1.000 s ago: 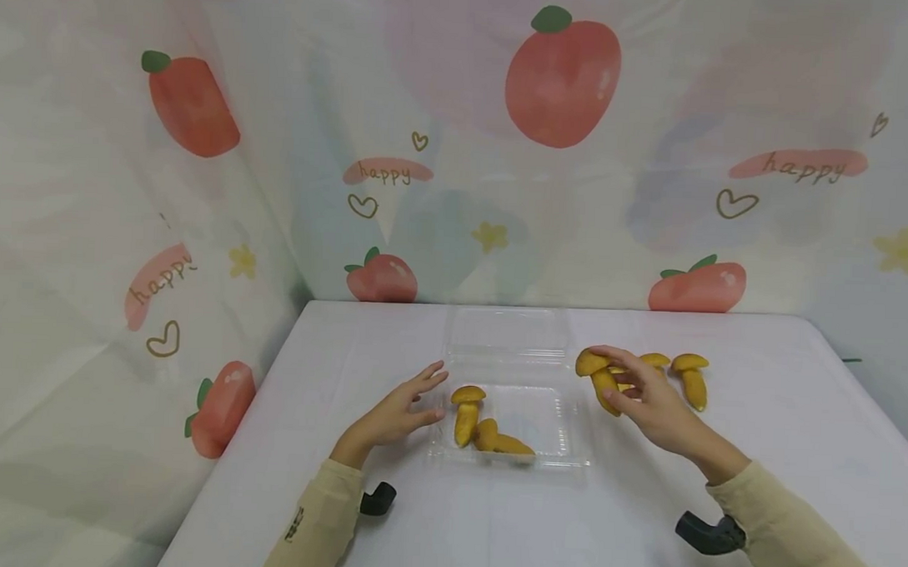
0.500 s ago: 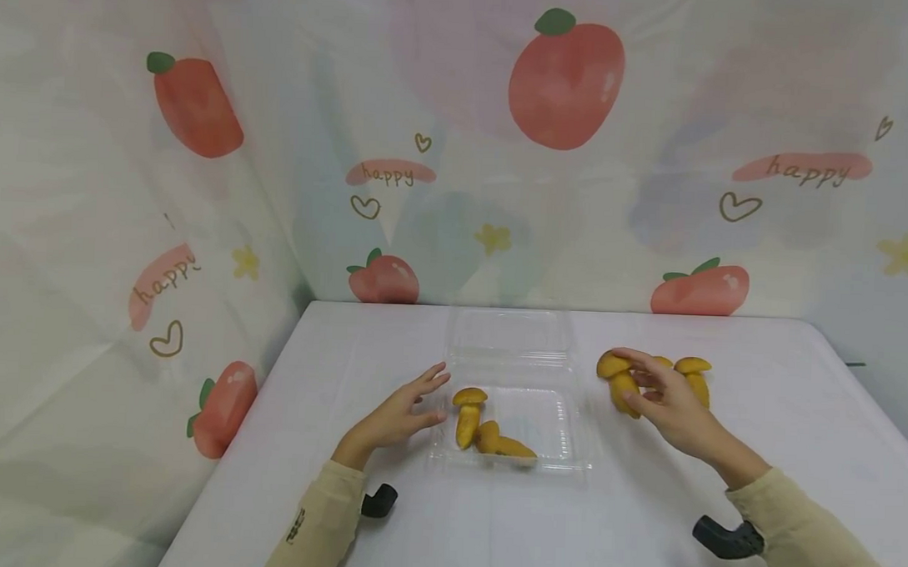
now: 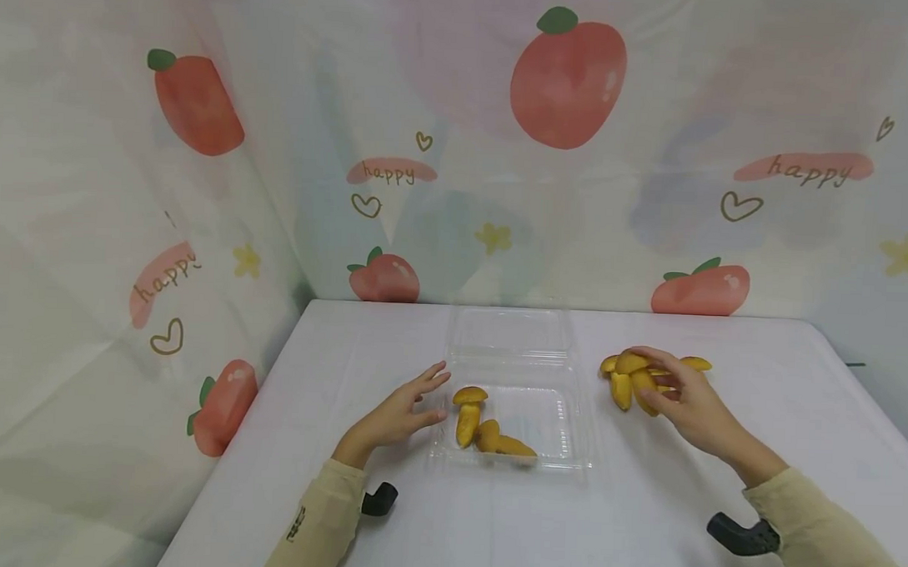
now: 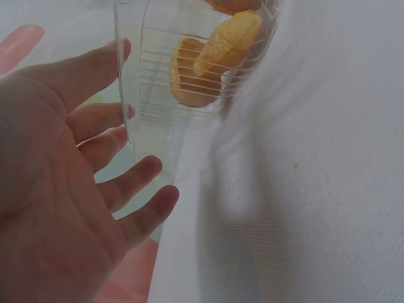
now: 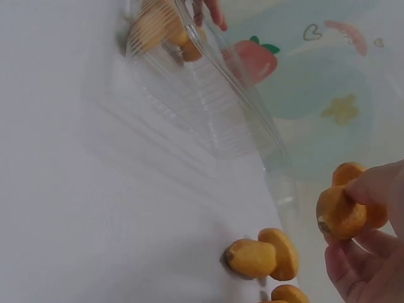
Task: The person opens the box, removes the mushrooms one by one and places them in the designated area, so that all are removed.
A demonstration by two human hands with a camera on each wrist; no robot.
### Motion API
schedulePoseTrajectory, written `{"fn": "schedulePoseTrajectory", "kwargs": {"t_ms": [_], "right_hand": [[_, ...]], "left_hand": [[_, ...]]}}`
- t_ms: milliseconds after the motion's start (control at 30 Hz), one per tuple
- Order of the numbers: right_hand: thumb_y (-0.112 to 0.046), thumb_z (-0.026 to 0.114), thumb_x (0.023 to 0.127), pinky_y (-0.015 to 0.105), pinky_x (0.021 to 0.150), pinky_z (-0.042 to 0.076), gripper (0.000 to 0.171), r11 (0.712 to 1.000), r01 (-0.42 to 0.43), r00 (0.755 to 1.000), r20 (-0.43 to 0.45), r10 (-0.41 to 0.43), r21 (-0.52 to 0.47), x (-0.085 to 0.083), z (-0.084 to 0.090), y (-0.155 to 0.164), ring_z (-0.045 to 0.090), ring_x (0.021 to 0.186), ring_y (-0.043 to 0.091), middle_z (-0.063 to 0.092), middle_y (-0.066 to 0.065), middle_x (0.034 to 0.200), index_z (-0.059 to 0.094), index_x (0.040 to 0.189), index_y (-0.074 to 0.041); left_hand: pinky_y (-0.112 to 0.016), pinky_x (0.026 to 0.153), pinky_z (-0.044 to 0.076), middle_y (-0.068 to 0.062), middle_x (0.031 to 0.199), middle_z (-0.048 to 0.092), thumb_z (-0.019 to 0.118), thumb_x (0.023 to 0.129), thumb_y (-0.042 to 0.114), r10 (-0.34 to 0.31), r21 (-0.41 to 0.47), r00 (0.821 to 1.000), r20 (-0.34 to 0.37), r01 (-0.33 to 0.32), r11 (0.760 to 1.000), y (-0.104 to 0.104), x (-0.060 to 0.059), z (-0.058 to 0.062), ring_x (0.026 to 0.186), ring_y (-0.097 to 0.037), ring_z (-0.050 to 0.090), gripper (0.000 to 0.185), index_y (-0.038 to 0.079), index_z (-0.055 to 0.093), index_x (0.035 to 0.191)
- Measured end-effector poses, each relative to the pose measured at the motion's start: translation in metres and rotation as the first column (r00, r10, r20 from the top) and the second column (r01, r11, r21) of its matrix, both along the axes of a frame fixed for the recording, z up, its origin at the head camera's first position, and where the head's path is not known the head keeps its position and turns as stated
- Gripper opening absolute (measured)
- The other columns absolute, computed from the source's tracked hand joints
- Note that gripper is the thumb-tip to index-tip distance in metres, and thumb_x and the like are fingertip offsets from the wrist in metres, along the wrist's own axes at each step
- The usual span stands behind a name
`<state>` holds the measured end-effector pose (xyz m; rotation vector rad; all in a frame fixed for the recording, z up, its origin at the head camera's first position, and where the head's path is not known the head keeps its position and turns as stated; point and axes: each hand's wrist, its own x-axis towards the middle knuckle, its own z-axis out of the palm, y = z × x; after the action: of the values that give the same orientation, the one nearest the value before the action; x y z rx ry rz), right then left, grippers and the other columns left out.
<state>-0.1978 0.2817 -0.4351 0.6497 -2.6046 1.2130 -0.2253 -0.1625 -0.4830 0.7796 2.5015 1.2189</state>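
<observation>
A clear plastic clamshell box (image 3: 569,442) lies open mid-table, its lid (image 3: 509,331) flat behind it. Two yellow toy mushrooms (image 3: 467,411) (image 3: 503,443) lie in its tray, also seen through the wall in the left wrist view as mushrooms (image 4: 211,60). My left hand (image 3: 403,408) rests open on the cloth, fingers (image 4: 101,66) against the box's left wall (image 4: 136,113). To the right of the box, my right hand (image 3: 671,393) pinches a mushroom (image 5: 344,211) between thumb and fingers just above the table. Two loose mushrooms lie beside it (image 5: 262,255) (image 5: 287,295).
A white cloth covers the table (image 3: 490,527). Curtains printed with tomatoes (image 3: 566,79) hang close behind and along the left side. The table's right edge (image 3: 881,407) runs near the loose mushrooms.
My right hand has moved right with its mushroom, away from the box and in among the loose mushrooms. The left hand has stayed by the box.
</observation>
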Motion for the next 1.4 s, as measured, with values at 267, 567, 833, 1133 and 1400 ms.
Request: {"fn": "schedulePoseTrajectory", "kwargs": {"t_ms": [267, 567, 833, 1133, 1400], "right_hand": [[0.006, 0.066, 0.093, 0.001, 0.083, 0.043, 0.053, 0.998, 0.037, 0.999, 0.01, -0.038, 0.041, -0.003, 0.0, 0.016, 0.046, 0.105, -0.018, 0.056, 0.021, 0.133, 0.049, 0.144, 0.001], [0.006, 0.064, 0.094, -0.001, 0.081, 0.044, 0.054, 0.997, 0.067, 0.998, 0.009, -0.067, 0.037, -0.006, -0.002, 0.033, 0.045, 0.104, -0.02, 0.052, 0.023, 0.132, 0.045, 0.145, 0.004], [0.003, 0.062, 0.097, -0.002, 0.081, 0.041, 0.054, 0.992, 0.115, 0.993, 0.028, -0.116, 0.052, -0.009, -0.004, 0.046, 0.04, 0.105, -0.019, 0.05, 0.024, 0.135, 0.043, 0.147, 0.003], [0.004, 0.061, 0.097, -0.006, 0.079, 0.037, 0.055, 0.985, 0.155, 0.986, 0.047, -0.158, 0.073, -0.011, -0.011, 0.056, 0.037, 0.104, -0.021, 0.048, 0.029, 0.137, 0.041, 0.148, 0.005], [0.002, 0.058, 0.099, -0.007, 0.078, 0.035, 0.055, 0.978, 0.195, 0.976, 0.08, -0.201, 0.075, -0.015, -0.014, 0.068, 0.033, 0.103, -0.022, 0.046, 0.032, 0.141, 0.038, 0.15, 0.003]], "left_hand": [[-0.062, 0.118, 0.033, -0.013, 0.171, 0.015, 0.065, 0.1, 0.02, -0.012, 0.013, 1.0, 0.002, 0.012, 1.0, -0.001, -0.001, -0.002, 0.158, -0.036, 0.016, 0.068, 0.001, 0.033, 0.157], [-0.064, 0.117, 0.035, -0.016, 0.17, 0.016, 0.065, 0.099, 0.018, -0.012, 0.019, 1.0, -0.007, 0.012, 1.0, 0.0, -0.001, 0.0, 0.157, -0.038, 0.018, 0.068, 0.0, 0.033, 0.156], [-0.063, 0.118, 0.034, -0.014, 0.171, 0.015, 0.065, 0.099, 0.019, -0.011, 0.014, 1.0, 0.001, 0.011, 1.0, 0.0, -0.001, -0.001, 0.157, -0.037, 0.017, 0.068, 0.001, 0.033, 0.157], [-0.063, 0.118, 0.035, -0.012, 0.171, 0.016, 0.066, 0.099, 0.019, 0.002, 0.001, 1.0, 0.004, -0.002, 1.0, 0.001, 0.0, -0.001, 0.157, -0.036, 0.018, 0.068, 0.003, 0.033, 0.157], [-0.061, 0.119, 0.034, -0.012, 0.171, 0.015, 0.065, 0.099, 0.02, -0.001, -0.004, 1.0, 0.008, 0.001, 1.0, 0.0, 0.0, 0.0, 0.158, -0.035, 0.018, 0.069, 0.003, 0.033, 0.157]]}}
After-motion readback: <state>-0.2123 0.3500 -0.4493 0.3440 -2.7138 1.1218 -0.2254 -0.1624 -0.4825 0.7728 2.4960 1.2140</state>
